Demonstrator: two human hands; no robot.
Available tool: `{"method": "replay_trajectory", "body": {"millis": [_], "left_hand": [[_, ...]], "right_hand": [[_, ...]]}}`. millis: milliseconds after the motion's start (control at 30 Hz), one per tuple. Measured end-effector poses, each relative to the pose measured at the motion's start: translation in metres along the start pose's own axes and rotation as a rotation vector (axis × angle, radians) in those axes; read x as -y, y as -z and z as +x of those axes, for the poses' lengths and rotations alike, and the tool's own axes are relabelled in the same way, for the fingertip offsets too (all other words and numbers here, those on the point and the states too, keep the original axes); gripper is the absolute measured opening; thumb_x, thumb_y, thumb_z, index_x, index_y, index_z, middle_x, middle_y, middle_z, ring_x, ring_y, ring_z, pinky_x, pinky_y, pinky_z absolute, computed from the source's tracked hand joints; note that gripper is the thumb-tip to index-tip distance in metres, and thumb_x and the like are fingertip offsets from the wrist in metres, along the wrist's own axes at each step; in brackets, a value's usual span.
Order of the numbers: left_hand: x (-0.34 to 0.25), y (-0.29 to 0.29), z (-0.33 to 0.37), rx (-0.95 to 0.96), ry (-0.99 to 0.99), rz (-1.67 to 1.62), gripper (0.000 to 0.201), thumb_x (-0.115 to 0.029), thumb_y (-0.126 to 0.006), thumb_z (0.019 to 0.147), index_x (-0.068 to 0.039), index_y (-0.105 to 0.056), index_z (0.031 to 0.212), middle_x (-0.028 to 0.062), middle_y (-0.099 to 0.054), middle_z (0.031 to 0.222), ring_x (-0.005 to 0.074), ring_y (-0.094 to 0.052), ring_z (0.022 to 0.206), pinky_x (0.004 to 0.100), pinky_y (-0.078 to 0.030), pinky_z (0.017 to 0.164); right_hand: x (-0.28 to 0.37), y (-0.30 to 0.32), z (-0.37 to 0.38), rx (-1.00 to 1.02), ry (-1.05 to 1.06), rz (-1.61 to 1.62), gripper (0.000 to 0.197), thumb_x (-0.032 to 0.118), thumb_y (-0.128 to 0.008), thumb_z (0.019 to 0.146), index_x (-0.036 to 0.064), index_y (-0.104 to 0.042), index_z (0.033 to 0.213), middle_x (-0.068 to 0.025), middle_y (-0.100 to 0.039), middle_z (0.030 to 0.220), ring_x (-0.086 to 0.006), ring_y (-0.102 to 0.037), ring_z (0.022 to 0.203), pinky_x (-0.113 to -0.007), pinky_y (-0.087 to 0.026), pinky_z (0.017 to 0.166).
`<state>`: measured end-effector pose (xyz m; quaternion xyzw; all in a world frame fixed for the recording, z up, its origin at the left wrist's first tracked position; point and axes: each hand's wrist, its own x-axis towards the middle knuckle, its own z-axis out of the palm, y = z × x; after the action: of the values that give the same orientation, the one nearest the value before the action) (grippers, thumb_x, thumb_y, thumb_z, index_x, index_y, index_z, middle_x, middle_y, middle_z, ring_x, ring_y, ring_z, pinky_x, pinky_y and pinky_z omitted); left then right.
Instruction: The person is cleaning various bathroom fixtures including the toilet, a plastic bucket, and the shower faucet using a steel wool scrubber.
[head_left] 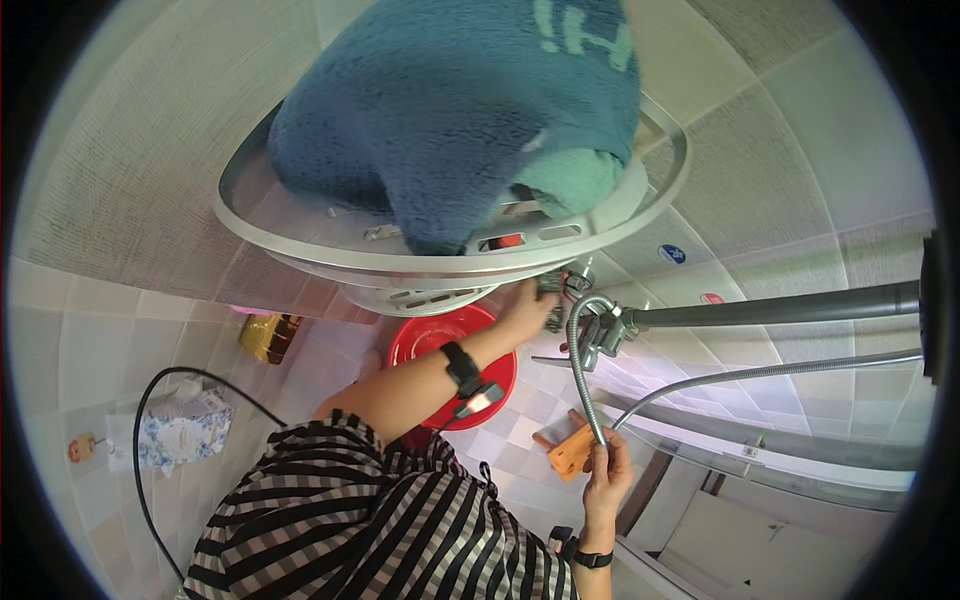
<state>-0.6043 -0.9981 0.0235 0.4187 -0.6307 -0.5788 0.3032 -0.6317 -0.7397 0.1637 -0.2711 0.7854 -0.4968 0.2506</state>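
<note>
My left hand (522, 314) reaches beneath the corner shelf to the wall fitting of the shower mixer tap (602, 332). Its fingers are closed on a dark green, rough-textured thing (550, 302) pressed against the fitting; its exact kind is unclear. Lower right, my right hand (607, 472) pinches the flexible metal shower hose (582, 372), which loops down from the tap. Part of the left fingers is hidden by the thing they hold.
Overhead, a metal corner shelf (450, 266) carries a blue towel (440, 110). A red basin (500, 385) and an orange stool (572, 452) stand on the tiled floor. A grey shower pipe (780, 304) runs right from the tap. A black cable (140, 450) curves at left.
</note>
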Motion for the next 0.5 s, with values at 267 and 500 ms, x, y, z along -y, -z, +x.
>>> {"method": "replay_trajectory", "body": {"millis": [267,500], "left_hand": [[-0.006,-0.002,0.015,0.581,0.516,-1.072,0.014,-0.007,-0.051,0.085,-0.002,-0.061,0.094,0.0053,-0.063,0.081,0.0158,-0.060,0.071,0.0319,-0.051,0.063],[-0.015,0.022,-0.004,0.551,0.266,-0.716,0.022,-0.001,-0.048,0.083,0.001,-0.059,0.102,0.0054,-0.062,0.086,0.0151,-0.060,0.077,0.0306,-0.050,0.069]], "right_hand": [[0.008,-0.020,0.000,0.052,0.024,-0.057,0.017,0.006,-0.049,0.094,-0.0012,-0.056,0.108,0.0003,-0.055,0.077,-0.0035,-0.043,0.060,-0.018,-0.035,0.052],[0.008,-0.018,-0.004,0.031,-0.032,-0.061,0.020,0.003,-0.051,0.092,-0.0024,-0.055,0.110,-0.0033,-0.060,0.092,-0.0040,-0.046,0.062,-0.018,-0.038,0.054]]}}
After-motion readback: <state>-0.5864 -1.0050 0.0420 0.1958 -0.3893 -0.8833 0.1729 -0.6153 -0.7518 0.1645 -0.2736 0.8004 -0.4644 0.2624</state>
